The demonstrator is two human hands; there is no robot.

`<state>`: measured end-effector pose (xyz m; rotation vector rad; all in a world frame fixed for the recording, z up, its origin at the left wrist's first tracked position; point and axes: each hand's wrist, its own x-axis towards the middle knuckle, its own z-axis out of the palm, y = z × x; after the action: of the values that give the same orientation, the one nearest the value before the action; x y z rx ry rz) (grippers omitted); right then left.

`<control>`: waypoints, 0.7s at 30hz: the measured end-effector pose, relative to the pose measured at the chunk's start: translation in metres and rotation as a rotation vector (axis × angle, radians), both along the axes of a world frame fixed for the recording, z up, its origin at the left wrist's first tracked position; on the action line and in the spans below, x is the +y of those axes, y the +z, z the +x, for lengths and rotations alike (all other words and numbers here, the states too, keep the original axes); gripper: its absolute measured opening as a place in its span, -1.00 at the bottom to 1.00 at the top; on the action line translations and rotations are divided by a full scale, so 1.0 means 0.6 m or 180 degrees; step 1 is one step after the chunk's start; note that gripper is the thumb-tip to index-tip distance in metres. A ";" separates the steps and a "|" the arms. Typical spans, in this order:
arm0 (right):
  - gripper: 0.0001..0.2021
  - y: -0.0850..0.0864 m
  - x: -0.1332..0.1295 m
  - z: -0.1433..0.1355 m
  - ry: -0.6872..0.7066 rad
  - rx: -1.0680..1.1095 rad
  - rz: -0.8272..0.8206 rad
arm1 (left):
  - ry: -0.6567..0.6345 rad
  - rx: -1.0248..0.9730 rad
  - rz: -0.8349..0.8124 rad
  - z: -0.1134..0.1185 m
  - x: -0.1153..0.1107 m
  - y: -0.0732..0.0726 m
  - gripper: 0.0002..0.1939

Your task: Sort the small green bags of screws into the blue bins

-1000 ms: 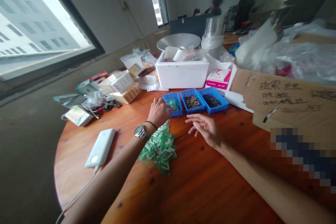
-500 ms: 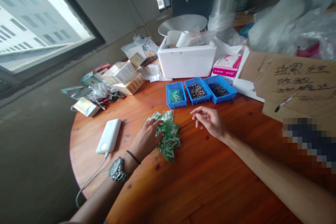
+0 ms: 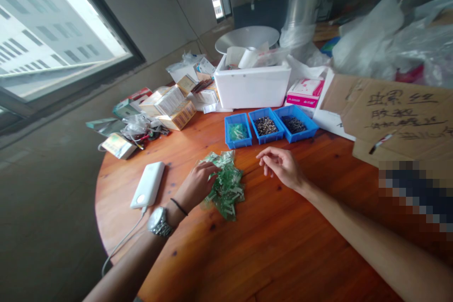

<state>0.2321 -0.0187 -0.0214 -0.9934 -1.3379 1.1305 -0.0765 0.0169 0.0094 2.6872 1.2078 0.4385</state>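
A pile of small clear packets with green contents and pale strips (image 3: 228, 188) lies on the wooden table. My left hand (image 3: 198, 180), with a watch and a dark band on its wrist, rests at the pile's left edge. Its fingers reach over the packets, loosely bent and apart, gripping none that I can see. To the right of the pile, my right hand (image 3: 281, 165) is held with half-curled fingers, apart from one another and holding nothing. Beyond are three blue bins: one with green-tinted packets (image 3: 238, 131), one with brownish metal screws (image 3: 266, 125), one with dark screws (image 3: 293, 124).
A white power bank (image 3: 148, 184) with a cable lies on the left. Small cartons (image 3: 166, 104) and loose wires stand behind it. At the back is a white foam box (image 3: 253, 86). A cardboard box with handwriting (image 3: 396, 108) borders the right side.
My left hand has drawn back slightly to the left over the pile. My right hand keeps nearly the same pose. The whole view has shifted a little.
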 end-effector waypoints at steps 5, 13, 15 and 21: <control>-0.72 -0.001 0.001 0.001 0.0027 -0.0052 -0.0036 | 0.0155 0.0082 0.0211 0.008 -0.009 0.004 -0.83; -0.69 0.018 -0.008 -0.018 -0.0007 -0.0100 -0.0217 | 0.0845 -0.1794 -0.1118 0.088 -0.012 0.071 -0.85; -0.65 0.026 -0.010 -0.021 0.0087 -0.0015 -0.0312 | 0.0677 -0.2295 -0.1801 0.122 -0.012 0.069 -0.75; -0.61 0.027 0.004 -0.006 -0.0245 0.0183 -0.0685 | 0.0583 -0.2682 -0.2499 0.188 -0.004 0.037 -0.66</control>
<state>0.2287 -0.0165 -0.0053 -1.1490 -1.1393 1.2533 0.0363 0.0148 0.0316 1.4848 1.0348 0.7989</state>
